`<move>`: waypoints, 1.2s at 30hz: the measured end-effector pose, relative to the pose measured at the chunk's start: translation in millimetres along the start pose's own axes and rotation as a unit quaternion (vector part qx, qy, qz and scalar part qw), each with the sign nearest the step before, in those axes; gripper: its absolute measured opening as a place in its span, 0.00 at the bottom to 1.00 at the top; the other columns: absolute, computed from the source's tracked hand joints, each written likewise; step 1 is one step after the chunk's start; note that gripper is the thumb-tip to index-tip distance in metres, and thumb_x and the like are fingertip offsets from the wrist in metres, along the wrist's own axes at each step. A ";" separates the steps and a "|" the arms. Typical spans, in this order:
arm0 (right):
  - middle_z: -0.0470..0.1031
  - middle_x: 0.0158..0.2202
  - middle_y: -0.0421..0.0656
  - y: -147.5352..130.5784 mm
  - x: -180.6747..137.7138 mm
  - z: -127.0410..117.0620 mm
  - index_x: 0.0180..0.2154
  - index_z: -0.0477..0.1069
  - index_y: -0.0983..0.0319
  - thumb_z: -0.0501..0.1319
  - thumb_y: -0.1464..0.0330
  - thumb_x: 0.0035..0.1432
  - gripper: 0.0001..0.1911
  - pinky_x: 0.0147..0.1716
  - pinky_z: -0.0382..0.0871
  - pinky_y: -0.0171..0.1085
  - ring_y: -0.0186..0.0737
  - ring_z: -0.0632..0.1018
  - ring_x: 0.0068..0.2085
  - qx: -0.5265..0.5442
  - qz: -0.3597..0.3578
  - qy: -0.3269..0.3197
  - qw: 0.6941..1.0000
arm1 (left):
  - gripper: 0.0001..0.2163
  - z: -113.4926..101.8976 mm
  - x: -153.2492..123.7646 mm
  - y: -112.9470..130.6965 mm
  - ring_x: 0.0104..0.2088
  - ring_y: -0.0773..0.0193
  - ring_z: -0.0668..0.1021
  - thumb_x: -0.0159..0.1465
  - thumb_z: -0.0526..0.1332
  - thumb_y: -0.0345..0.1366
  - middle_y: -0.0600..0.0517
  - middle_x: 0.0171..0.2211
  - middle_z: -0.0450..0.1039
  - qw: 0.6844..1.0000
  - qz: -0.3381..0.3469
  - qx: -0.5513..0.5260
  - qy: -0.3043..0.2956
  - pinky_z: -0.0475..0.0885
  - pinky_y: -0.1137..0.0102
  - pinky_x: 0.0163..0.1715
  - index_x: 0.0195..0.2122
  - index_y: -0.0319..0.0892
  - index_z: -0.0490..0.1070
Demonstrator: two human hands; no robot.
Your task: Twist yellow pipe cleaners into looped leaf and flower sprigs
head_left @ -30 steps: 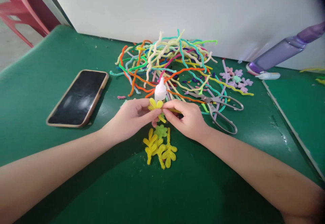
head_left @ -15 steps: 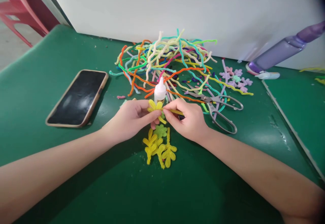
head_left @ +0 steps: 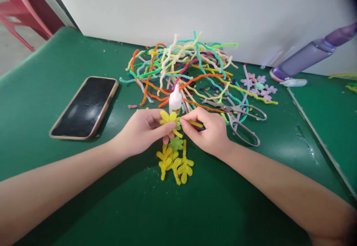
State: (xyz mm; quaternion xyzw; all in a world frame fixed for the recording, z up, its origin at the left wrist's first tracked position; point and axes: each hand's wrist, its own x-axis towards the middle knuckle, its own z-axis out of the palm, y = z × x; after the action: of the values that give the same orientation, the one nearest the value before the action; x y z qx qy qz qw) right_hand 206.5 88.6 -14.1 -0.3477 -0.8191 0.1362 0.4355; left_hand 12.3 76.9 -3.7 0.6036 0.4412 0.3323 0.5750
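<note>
Between thumb and fingers, my left hand [head_left: 146,131] pinches a yellow pipe cleaner [head_left: 169,117] bent into petal-like loops. My right hand [head_left: 209,130] grips a straight end of the same pipe cleaner, which sticks out past its fingers to the right. Just beyond the fingertips stands a white glue bottle [head_left: 175,100] with a pointed nozzle. Below my hands, several yellow looped leaf shapes [head_left: 185,167] and a light green flower [head_left: 176,144] lie on the green table [head_left: 134,208].
A tangled heap of coloured pipe cleaners [head_left: 178,60] lies against the white wall. Metal scissors [head_left: 237,114] rest open at its right, near small purple flowers [head_left: 260,86]. A phone [head_left: 86,106] is at left; a purple bottle [head_left: 306,58] leans at back right.
The yellow loops have tilted slightly and shifted a little left in my left hand. My right hand stays nearly still, holding the same strand.
</note>
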 end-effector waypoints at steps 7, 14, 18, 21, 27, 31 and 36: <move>0.75 0.25 0.35 4.2 0.3 1.6 0.30 0.70 0.61 0.61 0.70 0.57 0.04 0.26 0.66 0.28 0.27 0.73 0.25 0.022 0.019 0.006 1.000 | 0.05 0.2 1.7 -1.5 0.28 0.72 0.77 0.64 0.60 0.35 0.57 0.26 0.73 0.999 0.020 -0.005 -0.025 0.73 0.77 0.33 0.33 0.42 0.72; 0.74 0.26 0.36 5.3 1.4 1.8 0.31 0.70 0.62 0.62 0.69 0.57 0.03 0.27 0.66 0.29 0.28 0.72 0.26 0.049 0.022 -0.029 0.998 | 0.06 -1.6 2.0 -3.4 0.26 0.72 0.71 0.63 0.61 0.38 0.56 0.25 0.68 0.999 0.018 0.036 -0.009 0.68 0.76 0.28 0.33 0.41 0.73; 0.72 0.25 0.36 5.1 1.4 1.3 0.30 0.70 0.62 0.60 0.70 0.58 0.04 0.26 0.64 0.30 0.28 0.70 0.25 0.057 0.010 -0.040 0.998 | 0.08 -0.9 1.2 -1.6 0.23 0.71 0.67 0.63 0.61 0.40 0.56 0.23 0.63 0.999 0.004 0.049 0.005 0.64 0.76 0.24 0.31 0.40 0.72; 0.70 0.23 0.35 5.2 1.4 0.8 0.29 0.69 0.62 0.60 0.69 0.58 0.06 0.24 0.62 0.29 0.27 0.68 0.23 0.055 0.014 -0.045 0.997 | 0.09 0.5 1.1 0.4 0.22 0.71 0.64 0.63 0.60 0.40 0.56 0.22 0.61 0.999 0.004 0.052 0.010 0.62 0.76 0.22 0.30 0.40 0.71; 0.69 0.21 0.36 5.1 0.2 0.8 0.27 0.67 0.62 0.59 0.68 0.60 0.09 0.24 0.61 0.30 0.28 0.68 0.23 0.029 -0.016 -0.039 0.999 | 0.08 0.5 0.8 -0.5 0.23 0.72 0.66 0.62 0.60 0.40 0.55 0.24 0.65 0.998 0.010 0.066 0.017 0.63 0.78 0.22 0.31 0.40 0.72; 0.68 0.20 0.36 5.6 -1.5 2.8 0.25 0.66 0.62 0.58 0.70 0.61 0.12 0.24 0.60 0.32 0.29 0.68 0.23 -0.024 -0.055 -0.024 0.998 | 0.09 -0.1 0.9 -1.4 0.27 0.69 0.71 0.62 0.61 0.40 0.54 0.28 0.70 0.996 0.007 0.088 0.002 0.66 0.76 0.26 0.32 0.40 0.73; 0.73 0.24 0.38 7.3 0.0 3.7 0.29 0.69 0.62 0.58 0.68 0.61 0.09 0.25 0.63 0.31 0.29 0.70 0.24 -0.011 -0.028 -0.039 0.999 | 0.07 3.0 2.3 1.6 0.24 0.72 0.68 0.60 0.62 0.37 0.55 0.25 0.68 0.998 0.006 0.063 0.022 0.64 0.78 0.23 0.30 0.39 0.73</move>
State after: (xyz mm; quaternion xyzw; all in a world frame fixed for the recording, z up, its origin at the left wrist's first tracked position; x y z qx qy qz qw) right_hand 206.7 94.1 -20.1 -0.3237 -0.8464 0.1282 0.4030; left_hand 16.1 77.8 -2.7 0.6342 0.4699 0.3204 0.5238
